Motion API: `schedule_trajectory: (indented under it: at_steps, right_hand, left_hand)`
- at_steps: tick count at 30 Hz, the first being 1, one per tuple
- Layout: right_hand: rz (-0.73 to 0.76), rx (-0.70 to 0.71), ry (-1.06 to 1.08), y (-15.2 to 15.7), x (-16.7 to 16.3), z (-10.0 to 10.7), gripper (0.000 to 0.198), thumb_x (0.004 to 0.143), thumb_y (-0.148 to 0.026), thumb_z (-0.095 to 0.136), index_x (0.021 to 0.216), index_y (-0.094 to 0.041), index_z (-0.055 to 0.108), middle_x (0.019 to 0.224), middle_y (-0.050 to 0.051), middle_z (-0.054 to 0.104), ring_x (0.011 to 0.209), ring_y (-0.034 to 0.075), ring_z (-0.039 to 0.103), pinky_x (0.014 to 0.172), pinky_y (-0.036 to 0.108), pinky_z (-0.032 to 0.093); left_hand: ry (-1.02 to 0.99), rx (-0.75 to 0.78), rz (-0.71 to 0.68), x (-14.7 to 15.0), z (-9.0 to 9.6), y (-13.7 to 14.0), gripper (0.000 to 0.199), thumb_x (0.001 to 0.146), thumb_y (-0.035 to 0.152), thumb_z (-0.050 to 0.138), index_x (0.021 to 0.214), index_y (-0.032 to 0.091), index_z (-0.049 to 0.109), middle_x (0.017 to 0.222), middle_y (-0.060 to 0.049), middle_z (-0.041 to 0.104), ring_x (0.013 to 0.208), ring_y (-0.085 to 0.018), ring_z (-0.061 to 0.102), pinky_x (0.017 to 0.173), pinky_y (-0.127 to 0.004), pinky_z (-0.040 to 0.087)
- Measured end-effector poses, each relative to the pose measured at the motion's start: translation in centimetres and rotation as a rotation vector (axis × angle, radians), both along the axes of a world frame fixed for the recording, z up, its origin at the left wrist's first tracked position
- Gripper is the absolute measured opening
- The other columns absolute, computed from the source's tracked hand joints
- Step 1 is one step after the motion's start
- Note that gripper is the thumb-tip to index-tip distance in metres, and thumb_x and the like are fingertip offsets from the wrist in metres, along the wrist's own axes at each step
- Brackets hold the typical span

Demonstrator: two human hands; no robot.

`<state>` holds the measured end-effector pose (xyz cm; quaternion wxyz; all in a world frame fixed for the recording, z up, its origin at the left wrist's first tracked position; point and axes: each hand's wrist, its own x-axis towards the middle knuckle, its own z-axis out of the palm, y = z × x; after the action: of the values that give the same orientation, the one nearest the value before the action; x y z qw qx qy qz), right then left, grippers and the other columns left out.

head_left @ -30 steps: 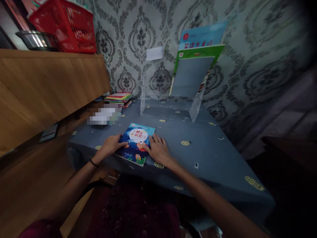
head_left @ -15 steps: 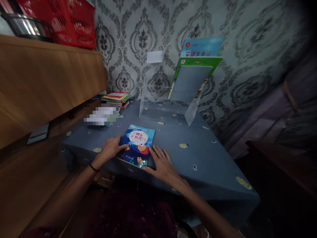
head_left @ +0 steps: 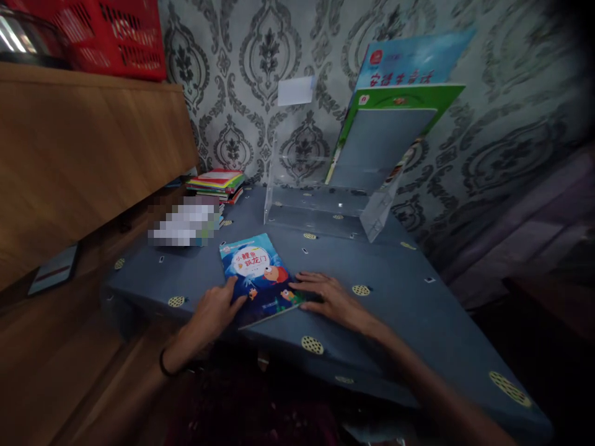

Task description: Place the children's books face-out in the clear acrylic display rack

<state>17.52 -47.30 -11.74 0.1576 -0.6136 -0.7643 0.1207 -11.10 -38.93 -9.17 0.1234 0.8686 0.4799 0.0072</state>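
A thin picture book with a blue cover, a red fish and Chinese lettering lies closed and slightly turned near the front edge of the table. At its lower left side is my left hand, thumb and forefinger apart, their tips resting on the cover's edge. A dark band circles that wrist. My right hand lies at the book's right side with fingers stretched out and spread, the tips touching the edge near the lower right corner. Neither hand is wrapped round the book.
A clear acrylic stand behind holds a green-topped book and a blue book. At the back left are stacked books and a blurred-out item. A red basket sits on the wooden cabinet. A patterned cloth covers the table.
The picture book has turned counterclockwise, its top edge now rising to the right. Both hands have moved with it along its sides. The view has shifted slightly closer to the stand.
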Motion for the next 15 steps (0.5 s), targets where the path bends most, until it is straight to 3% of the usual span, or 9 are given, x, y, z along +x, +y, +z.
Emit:
schedule_trajectory:
  at_steps: [4,7,11,15]
  right_hand:
    - [-0.118,0.138,-0.131,1.1,2.0,0.2,0.036,0.099,-0.021,0.050,0.128,-0.028,0.070,0.131,0.009,0.070,0.127,0.028,0.062,0.105,0.052,0.049]
    - [-0.175,0.196,-0.248,0.9,1.0,-0.4,0.044,0.095,-0.011,0.044,0.129,-0.024,0.069,0.135,0.011,0.068,0.125,0.028,0.062,0.105,0.051,0.049]
    - [-0.252,0.284,-0.340,-0.1,-1.4,-1.9,0.049,0.092,-0.008,0.040,0.133,-0.015,0.065,0.142,0.015,0.061,0.127,0.030,0.058,0.109,0.053,0.044]
    - [-0.311,0.350,-0.357,-0.5,-2.6,-2.7,0.048,0.091,-0.006,0.039,0.129,-0.016,0.067,0.127,0.014,0.070,0.117,0.028,0.062,0.109,0.050,0.043]
  left_hand:
    - [0.090,-0.050,-0.124,2.9,0.6,-2.7,0.046,0.102,0.036,0.046,0.142,0.014,0.046,0.106,-0.019,0.075,0.094,-0.033,0.074,0.073,-0.038,0.052]
    - [0.130,-0.045,-0.188,4.3,1.6,-2.4,0.037,0.104,0.035,0.039,0.130,0.016,0.057,0.101,-0.017,0.075,0.090,-0.033,0.074,0.071,-0.041,0.053]
    - [0.072,0.105,-0.281,4.1,1.7,2.2,0.036,0.105,0.033,0.035,0.104,0.019,0.067,0.105,-0.014,0.071,0.101,-0.029,0.069,0.080,-0.041,0.054]
    - [0.070,0.338,-0.306,3.9,0.6,8.5,0.027,0.100,0.019,0.041,0.111,0.018,0.065,0.112,-0.013,0.065,0.105,-0.026,0.061,0.090,-0.039,0.052]
